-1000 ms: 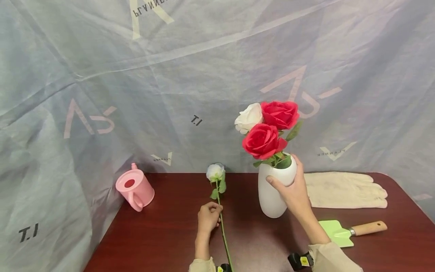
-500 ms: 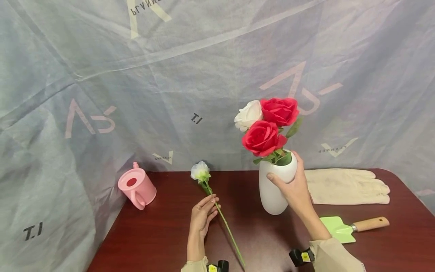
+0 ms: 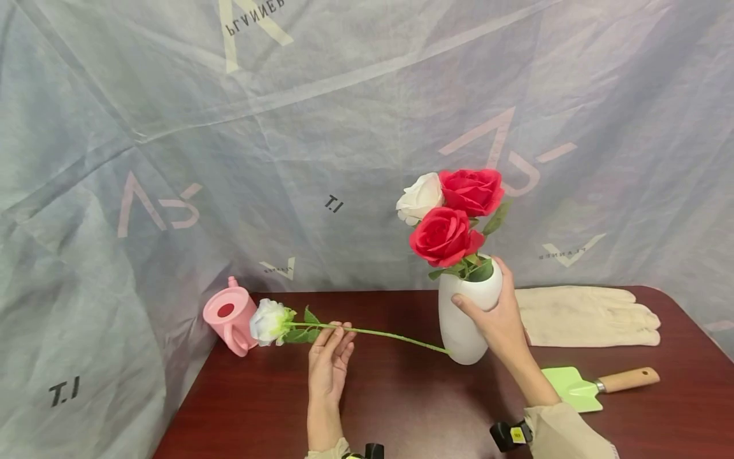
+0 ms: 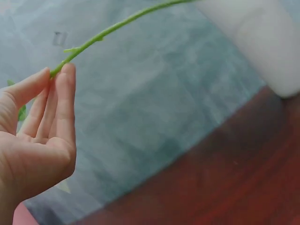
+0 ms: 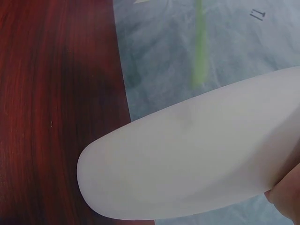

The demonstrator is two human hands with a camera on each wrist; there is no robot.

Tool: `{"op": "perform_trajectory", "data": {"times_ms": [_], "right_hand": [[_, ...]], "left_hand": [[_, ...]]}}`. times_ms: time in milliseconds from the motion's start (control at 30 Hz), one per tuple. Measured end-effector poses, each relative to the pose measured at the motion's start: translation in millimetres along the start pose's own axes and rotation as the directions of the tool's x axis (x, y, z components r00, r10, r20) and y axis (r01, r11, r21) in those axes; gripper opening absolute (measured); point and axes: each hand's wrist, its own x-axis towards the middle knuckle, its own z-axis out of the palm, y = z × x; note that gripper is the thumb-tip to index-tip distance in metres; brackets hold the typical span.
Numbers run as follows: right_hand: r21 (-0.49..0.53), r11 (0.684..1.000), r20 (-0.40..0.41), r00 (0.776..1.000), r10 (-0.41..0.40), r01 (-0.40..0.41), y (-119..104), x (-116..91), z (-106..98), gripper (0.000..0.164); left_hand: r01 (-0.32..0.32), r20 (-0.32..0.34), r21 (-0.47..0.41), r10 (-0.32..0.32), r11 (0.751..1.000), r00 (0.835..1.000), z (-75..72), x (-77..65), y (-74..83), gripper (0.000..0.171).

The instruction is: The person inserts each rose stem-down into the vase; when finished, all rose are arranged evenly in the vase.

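My left hand (image 3: 329, 373) pinches the green stem of a pale bluish-white rose (image 3: 269, 322) between thumb and fingertips. The rose lies sideways in the air, its bloom to the left in front of the watering can and its stem end overlapping the lower side of the vase in the head view. In the left wrist view the stem (image 4: 115, 27) rises from the fingertips toward the vase. My right hand (image 3: 496, 319) grips the white vase (image 3: 459, 319) near its rim, thumb across the front. Two red roses (image 3: 440, 237) and a white rose (image 3: 420, 197) stand in the vase.
A pink watering can (image 3: 232, 319) stands at the table's back left. Cream work gloves (image 3: 585, 317) lie behind the right arm, and a light-green trowel (image 3: 576, 389) with a wooden handle lies in front of them. Grey cloth (image 3: 344, 127) hangs behind the dark red table (image 3: 401, 408).
My left hand has turned the pale rose from pointing away to lying sideways, bloom swinging left and stem end swinging right toward the vase. The right hand and vase have stayed in place.
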Motion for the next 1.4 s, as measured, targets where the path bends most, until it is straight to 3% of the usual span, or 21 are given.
{"op": "perform_trajectory", "data": {"times_ms": [133,333,467,633,833,1133,1400], "right_hand": [[0.005,1.000,-0.005,1.000,-0.001,0.001,11.1,2.4,0.9,0.092],[0.007,1.000,-0.001,1.000,-0.006,0.006,13.4,3.7,0.9,0.093],[-0.005,1.000,-0.003,1.000,-0.009,0.009,12.9,3.5,0.7,0.092],[-0.007,1.000,-0.022,0.999,-0.026,0.026,12.8,3.9,-0.4,0.091],[-0.001,1.000,-0.034,0.999,-0.020,0.020,14.9,3.2,-2.1,0.090],[0.039,0.999,-0.050,0.999,-0.012,0.014,14.3,2.7,1.8,0.091],[0.038,0.999,-0.049,0.999,-0.021,0.022,12.5,2.4,2.3,0.091]], "left_hand": [[-0.081,-0.004,-0.115,0.081,0.990,0.997,9.1,-5.5,16.7,0.021],[-0.149,-0.090,-0.253,0.130,0.956,0.987,30.2,-13.3,33.8,0.021],[-0.191,-0.076,-0.284,0.177,0.940,0.981,51.1,-20.8,37.6,0.023],[-0.255,-0.094,-0.171,0.242,0.952,0.966,81.4,-23.4,34.9,0.017],[-0.317,-0.126,-0.087,0.306,0.944,0.944,110.7,0.6,37.6,0.006],[-0.445,-0.029,0.065,0.448,0.893,0.894,128.7,33.5,31.0,0.008],[-0.465,0.035,0.140,0.465,0.874,0.885,149.1,48.8,11.3,0.004]]}}
